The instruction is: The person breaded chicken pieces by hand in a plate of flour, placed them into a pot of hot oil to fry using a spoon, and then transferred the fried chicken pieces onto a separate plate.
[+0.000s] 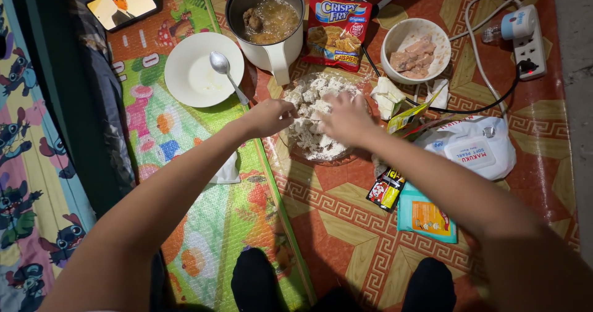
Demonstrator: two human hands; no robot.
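**Both hands in a bowl of floured pieces**

Your left hand [270, 117] and right hand [347, 119] rest in a glass bowl [290, 144] on the floor, fingers curled around white, flour-coated pieces [311, 111]. Beyond it stand an electric pot [269, 16] and a white plate [196, 71] with a spoon [226, 72].

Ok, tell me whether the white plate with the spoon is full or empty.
Nearly empty. The white plate shows only a faint smear on bare white, with the metal spoon lying across its rim. No food pieces are on it.

Pot [267, 21] behind dish [321, 157] — plate [191, 80] left, w/ spoon [225, 71].
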